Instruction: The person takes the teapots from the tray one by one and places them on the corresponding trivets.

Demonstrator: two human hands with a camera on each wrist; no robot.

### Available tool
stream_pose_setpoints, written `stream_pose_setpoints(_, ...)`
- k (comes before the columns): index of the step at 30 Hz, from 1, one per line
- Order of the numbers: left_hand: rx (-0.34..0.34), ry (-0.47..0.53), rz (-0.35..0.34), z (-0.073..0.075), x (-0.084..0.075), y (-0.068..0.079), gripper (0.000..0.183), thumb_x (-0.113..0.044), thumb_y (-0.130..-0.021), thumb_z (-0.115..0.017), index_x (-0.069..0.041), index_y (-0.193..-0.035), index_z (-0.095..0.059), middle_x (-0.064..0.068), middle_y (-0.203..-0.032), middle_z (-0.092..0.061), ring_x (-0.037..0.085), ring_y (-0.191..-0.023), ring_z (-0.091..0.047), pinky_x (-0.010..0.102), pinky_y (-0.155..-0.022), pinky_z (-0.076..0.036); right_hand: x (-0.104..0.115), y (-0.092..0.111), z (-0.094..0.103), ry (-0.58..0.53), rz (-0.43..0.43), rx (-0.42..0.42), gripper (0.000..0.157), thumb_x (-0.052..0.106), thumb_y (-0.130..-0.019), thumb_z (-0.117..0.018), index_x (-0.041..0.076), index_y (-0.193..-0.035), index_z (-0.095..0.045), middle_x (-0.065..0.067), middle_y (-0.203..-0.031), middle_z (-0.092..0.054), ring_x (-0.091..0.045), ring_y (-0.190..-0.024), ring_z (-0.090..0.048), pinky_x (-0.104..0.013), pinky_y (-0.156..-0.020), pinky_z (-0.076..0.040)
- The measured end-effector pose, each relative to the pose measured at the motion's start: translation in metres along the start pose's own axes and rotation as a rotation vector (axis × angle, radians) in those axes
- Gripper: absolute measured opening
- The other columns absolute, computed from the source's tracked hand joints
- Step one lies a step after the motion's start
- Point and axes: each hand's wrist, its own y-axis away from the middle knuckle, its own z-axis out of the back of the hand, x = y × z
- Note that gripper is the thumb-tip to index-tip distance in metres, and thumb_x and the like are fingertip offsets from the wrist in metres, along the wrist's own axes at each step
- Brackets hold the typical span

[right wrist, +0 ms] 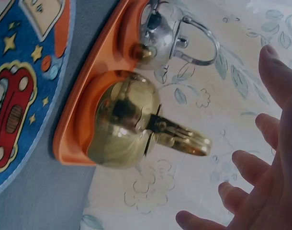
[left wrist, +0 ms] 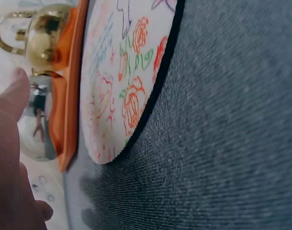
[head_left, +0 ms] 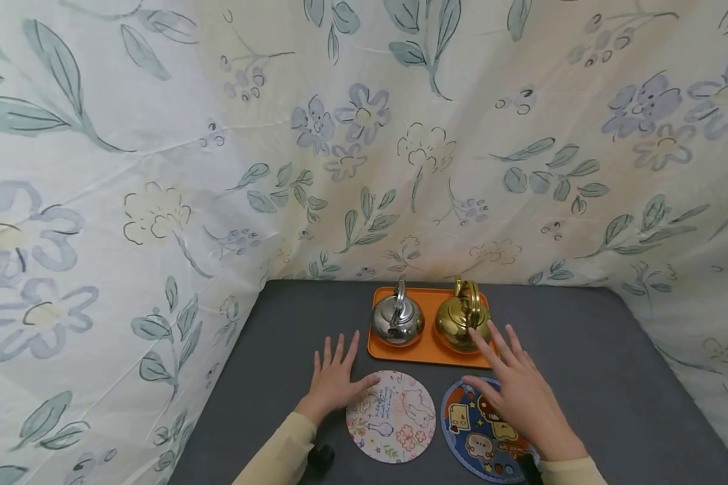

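A silver kettle [head_left: 397, 319] and a gold kettle [head_left: 455, 322] stand side by side on an orange tray [head_left: 427, 354], the gold one on the right. My left hand [head_left: 332, 382] has its fingers spread, left of the tray, its thumb by the edge of a white round mat [head_left: 394, 431] with coloured drawings. With fingers spread, my right hand [head_left: 518, 391] hovers over a blue round cartoon mat [head_left: 461, 441], hiding part of it. In the right wrist view the fingers are apart from the gold kettle [right wrist: 124, 127] and its handle [right wrist: 184, 138]. Neither hand holds anything.
The dark grey table [head_left: 613, 377] extends to both sides of the tray. A floral cloth [head_left: 364, 148] hangs behind the table and along its left and right sides. The two round mats lie in front of the tray.
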Motion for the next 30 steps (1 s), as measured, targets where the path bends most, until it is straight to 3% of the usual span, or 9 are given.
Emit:
stream_pose_setpoints(8,0.038,0.028,0.015,-0.006,0.001,-0.019,0.103,-0.086,-0.083,-0.046,-0.037,-0.163,-0.005,0.016,-0.169,-0.013,0.047,-0.155,-0.001,0.069,-0.120,-0.005,0.010,-0.018,-0.008,0.020,0.039,-0.032,0.085,0.060,-0.093,-0.062,0.029,-0.162,-0.025,-0.011,-0.169,-0.018,-0.037,-0.157,-0.003,-0.073,-0.108,-0.030)
stream_pose_setpoints(15,0.016,0.046,0.021,-0.013,-0.004,-0.030,0.104,-0.085,-0.082,-0.050,-0.033,-0.164,-0.013,0.018,-0.168,-0.017,0.049,-0.154,-0.004,0.070,-0.119,-0.005,0.017,-0.029,-0.009,-0.007,0.021,-0.009,0.085,0.062,-0.093,-0.059,0.032,-0.163,-0.020,-0.009,-0.170,-0.015,-0.040,-0.156,-0.006,-0.071,-0.110,-0.030)
stream_pose_setpoints(24,-0.008,-0.014,0.053,-0.016,-0.001,-0.033,0.102,-0.088,-0.082,-0.044,-0.032,-0.163,-0.017,0.018,-0.166,-0.022,0.050,-0.154,-0.006,0.069,-0.120,-0.006,0.047,-0.033,-0.016,-0.062,-0.002,-0.006,0.086,0.060,-0.096,-0.058,0.015,-0.162,-0.025,-0.013,-0.169,-0.016,-0.044,-0.154,-0.015,-0.068,-0.106,-0.038)
stream_pose_setpoints(30,-0.004,-0.025,0.033,-0.014,0.002,-0.035,0.097,-0.087,-0.083,-0.043,-0.035,-0.162,-0.022,0.019,-0.166,-0.023,0.050,-0.153,-0.007,0.070,-0.119,-0.005,0.066,-0.043,-0.019,-0.082,0.010,-0.045,0.086,0.056,-0.096,-0.061,0.004,-0.158,-0.032,-0.018,-0.168,-0.016,-0.044,-0.153,-0.016,-0.063,-0.109,-0.038)
